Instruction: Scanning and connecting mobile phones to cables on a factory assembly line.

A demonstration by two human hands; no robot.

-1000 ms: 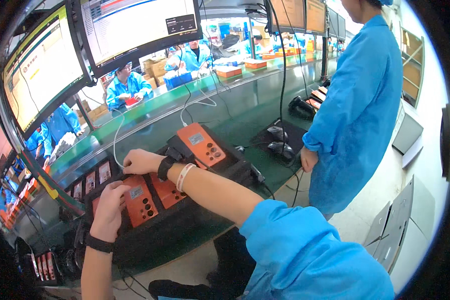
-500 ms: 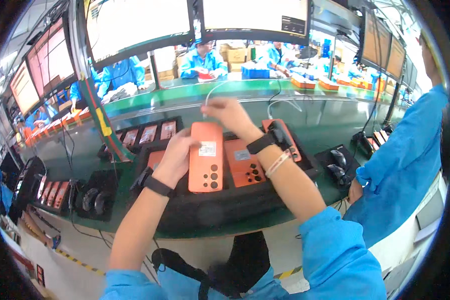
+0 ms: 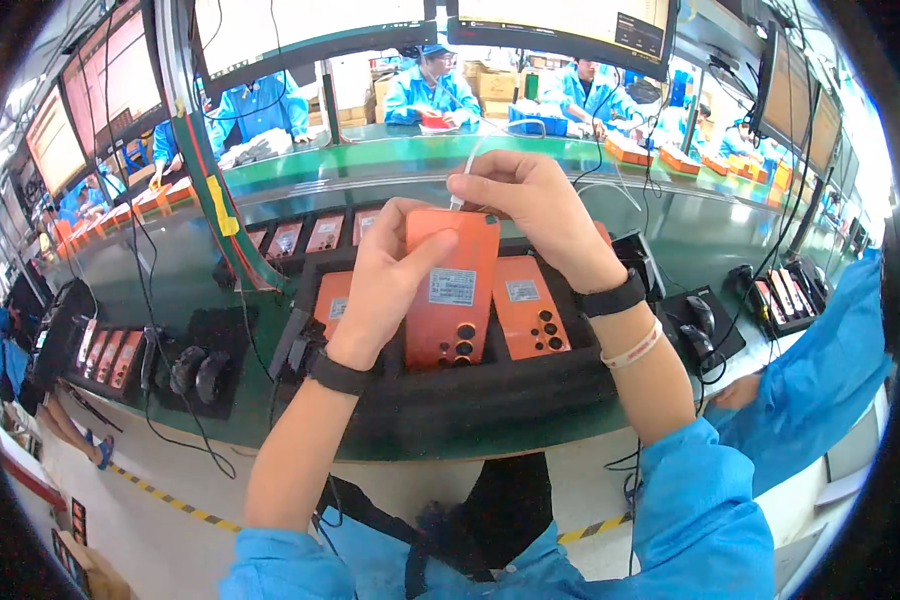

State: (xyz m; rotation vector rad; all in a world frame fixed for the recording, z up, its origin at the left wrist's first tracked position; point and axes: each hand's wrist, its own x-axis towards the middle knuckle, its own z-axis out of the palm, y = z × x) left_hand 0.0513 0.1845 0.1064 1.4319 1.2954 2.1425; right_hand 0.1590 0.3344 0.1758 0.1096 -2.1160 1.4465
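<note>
An orange smartphone [image 3: 432, 330] is turned back side up, its round camera lenses toward me and a white label in the middle. My left hand [image 3: 375, 285] grips its left side, thumb lying across the back near the far end. At that far end, my right hand [image 3: 542, 205] pinches the plug of a white cable [image 3: 472, 155]. The plug meets the phone's edge; how deep it sits I cannot tell. Beneath is a black foam tray [image 3: 420, 400] with another orange phone [image 3: 526, 305] on the right and one partly hidden phone [image 3: 332, 298] on the left.
Behind the tray lies a second tray with several phones [image 3: 325, 232]. Handheld scanners [image 3: 198, 372] lie at the left, more [image 3: 698, 318] at the right. Monitors [image 3: 560, 30] hang above the green bench. A blue-sleeved person's arm [image 3: 800, 385] reaches in from the right; co-workers sit opposite.
My right hand has brought the cable's plug down to the phone's far edge. My left thumb now lies over the phone's back. The view has shifted, and the neighbour at the right is lower in it.
</note>
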